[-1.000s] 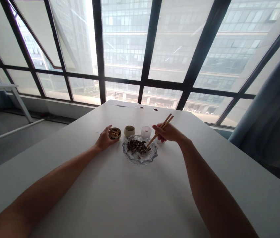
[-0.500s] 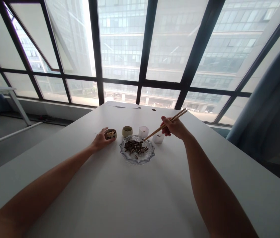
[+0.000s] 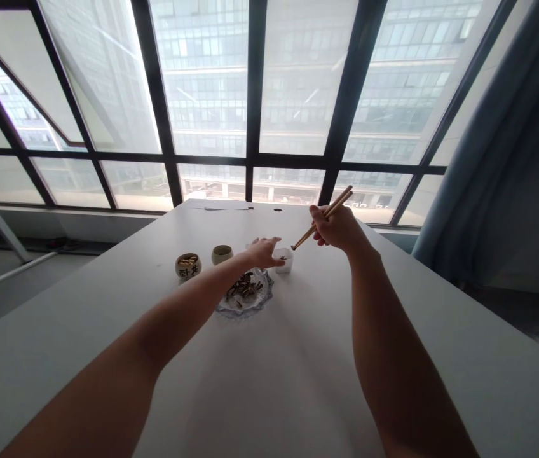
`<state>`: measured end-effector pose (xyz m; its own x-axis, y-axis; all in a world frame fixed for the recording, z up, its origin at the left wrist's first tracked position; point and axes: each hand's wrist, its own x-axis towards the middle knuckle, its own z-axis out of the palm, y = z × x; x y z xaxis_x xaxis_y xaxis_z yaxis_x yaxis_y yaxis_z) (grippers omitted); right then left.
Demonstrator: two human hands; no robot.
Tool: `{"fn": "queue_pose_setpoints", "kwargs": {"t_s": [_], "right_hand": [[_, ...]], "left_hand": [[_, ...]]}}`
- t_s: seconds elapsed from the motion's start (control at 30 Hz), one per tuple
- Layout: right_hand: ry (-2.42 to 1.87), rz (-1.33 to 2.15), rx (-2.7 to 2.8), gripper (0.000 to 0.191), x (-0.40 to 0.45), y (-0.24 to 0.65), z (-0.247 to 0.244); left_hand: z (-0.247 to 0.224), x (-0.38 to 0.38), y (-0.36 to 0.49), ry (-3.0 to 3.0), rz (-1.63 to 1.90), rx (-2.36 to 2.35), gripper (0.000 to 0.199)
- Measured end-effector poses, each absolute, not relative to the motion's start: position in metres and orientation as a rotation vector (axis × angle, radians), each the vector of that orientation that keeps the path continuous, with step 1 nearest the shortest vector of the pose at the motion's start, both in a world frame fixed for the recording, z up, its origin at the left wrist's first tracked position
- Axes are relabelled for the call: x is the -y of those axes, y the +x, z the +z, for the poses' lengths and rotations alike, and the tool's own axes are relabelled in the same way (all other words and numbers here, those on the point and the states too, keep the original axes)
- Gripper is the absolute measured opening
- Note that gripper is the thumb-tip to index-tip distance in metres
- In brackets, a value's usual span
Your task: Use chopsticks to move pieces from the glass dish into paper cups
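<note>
Left hand (image 3: 264,252) shifted rightward, white cup (image 3: 285,262) at its right

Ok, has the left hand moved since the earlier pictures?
Yes, rightward. Judged against the glass dish, the left hand has gone from the peanut bowl on the dish's left to beside the white cup at its right.

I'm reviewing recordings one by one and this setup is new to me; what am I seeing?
No machine here: a head-worn camera looks forward and down at a person's bare hands. The right hand holds chopsticks, with a dark bit at their tips, near a translucent cup. The left hand is open beside that cup; contact is hard to tell. On the white table also stand a glass dish of dark seeds, a pale pot, and a marked pot of what look like peanuts.
</note>
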<state>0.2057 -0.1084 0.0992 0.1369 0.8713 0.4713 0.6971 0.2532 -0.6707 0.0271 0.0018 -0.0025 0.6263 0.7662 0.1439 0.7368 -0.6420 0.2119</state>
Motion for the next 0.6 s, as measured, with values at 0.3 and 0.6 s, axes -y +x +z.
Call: {"fn": "queue_pose_setpoints", "kwargs": {"t_s": [0.3, 0.6], "right_hand": [[-1.398, 0.318, 1.638, 0.04, 0.099, 0.219, 0.088], [-1.299, 0.36, 1.726, 0.049, 0.078, 0.219, 0.068]], "left_hand": [[-0.021, -0.017, 0.05, 2.787, 0.648, -1.018, 0.091], [-0.028, -0.02, 0.037, 2.753, 0.825, -0.868, 0.093]]}}
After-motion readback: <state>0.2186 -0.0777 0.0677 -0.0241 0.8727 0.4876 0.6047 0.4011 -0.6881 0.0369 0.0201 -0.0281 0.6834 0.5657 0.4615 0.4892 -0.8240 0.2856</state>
